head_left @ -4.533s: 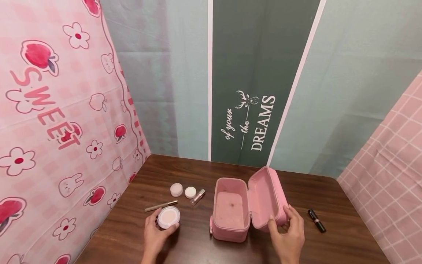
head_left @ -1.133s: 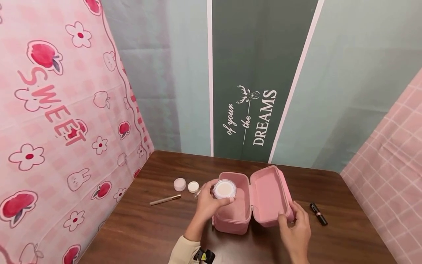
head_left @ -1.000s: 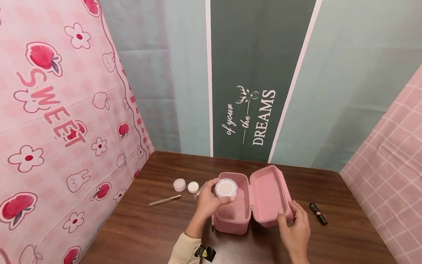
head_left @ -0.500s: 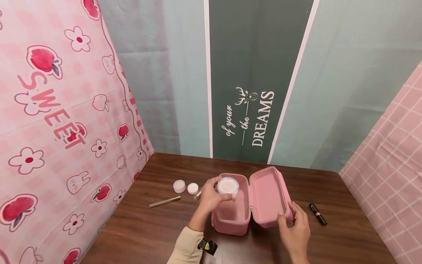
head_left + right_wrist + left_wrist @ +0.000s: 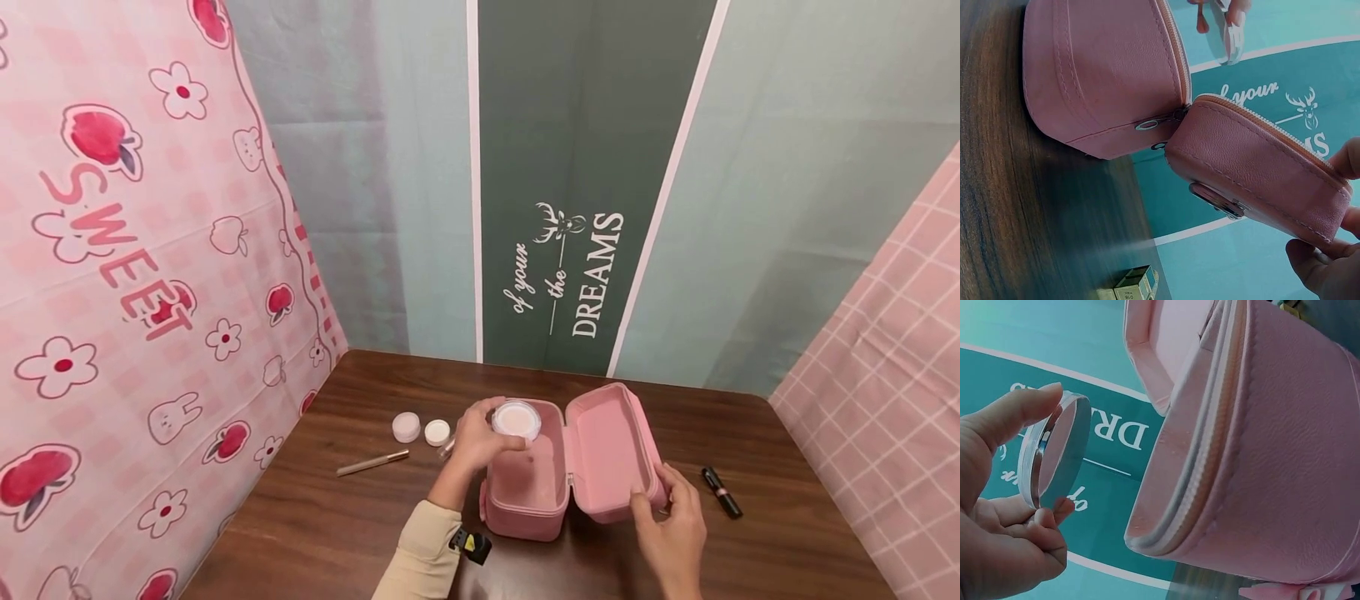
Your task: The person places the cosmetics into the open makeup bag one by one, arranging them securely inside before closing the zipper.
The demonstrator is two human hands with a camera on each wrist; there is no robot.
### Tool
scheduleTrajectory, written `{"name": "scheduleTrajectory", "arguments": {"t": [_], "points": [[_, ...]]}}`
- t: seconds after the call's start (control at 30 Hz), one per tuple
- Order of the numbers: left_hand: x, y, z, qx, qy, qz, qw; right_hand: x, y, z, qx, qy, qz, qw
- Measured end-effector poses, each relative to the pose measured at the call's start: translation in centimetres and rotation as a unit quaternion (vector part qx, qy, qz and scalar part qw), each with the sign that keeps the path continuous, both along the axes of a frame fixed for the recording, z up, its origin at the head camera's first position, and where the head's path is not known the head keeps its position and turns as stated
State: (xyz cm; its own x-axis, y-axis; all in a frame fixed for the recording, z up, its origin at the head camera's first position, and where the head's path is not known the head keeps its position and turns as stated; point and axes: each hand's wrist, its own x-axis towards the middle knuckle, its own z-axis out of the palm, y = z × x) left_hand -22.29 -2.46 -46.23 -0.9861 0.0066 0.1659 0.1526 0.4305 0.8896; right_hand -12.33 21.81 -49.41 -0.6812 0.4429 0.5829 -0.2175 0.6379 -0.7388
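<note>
My left hand pinches a round makeup compact by its edge, thumb on one side and fingers on the other. The compact has a pale pink face and a clear rim; a silver band shows round its side in the left wrist view. It hangs over the back left of the unzipped pink makeup case, whose inside shows bare pink lining. In the left wrist view the compact is apart from the case's zipped rim. My right hand grips the outer edge of the lid, which leans open to the right.
On the brown wooden table, left of the case, lie a pinkish round jar, a small white jar and a slim gold pencil. A small clear tube is partly behind my left hand. A black lipstick-like tube lies at right.
Since the earliest frame, my left hand has carried the compact rightward from the table's left to over the case. The lid has swung further open in my right hand. Recently, both hands barely move.
</note>
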Motion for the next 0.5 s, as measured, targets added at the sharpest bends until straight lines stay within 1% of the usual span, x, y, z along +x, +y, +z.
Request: {"name": "scheduleTrajectory", "arguments": {"t": [0.17,0.37,0.5], "points": [[-0.7,0.0,-0.1,-0.002,-0.016,-0.005,0.9999,0.0,0.0,0.1,0.001,-0.007,0.002,1.0],[-1.2,0.3,-0.3,-0.009,-0.013,-0.027,0.9995,0.1,0.0,0.1,0.008,-0.007,0.002,0.9999],[-1.8,0.6,-0.2,-0.026,-0.019,-0.034,0.9989,0.0,0.0,0.0,0.013,-0.004,0.001,0.9999]]}}
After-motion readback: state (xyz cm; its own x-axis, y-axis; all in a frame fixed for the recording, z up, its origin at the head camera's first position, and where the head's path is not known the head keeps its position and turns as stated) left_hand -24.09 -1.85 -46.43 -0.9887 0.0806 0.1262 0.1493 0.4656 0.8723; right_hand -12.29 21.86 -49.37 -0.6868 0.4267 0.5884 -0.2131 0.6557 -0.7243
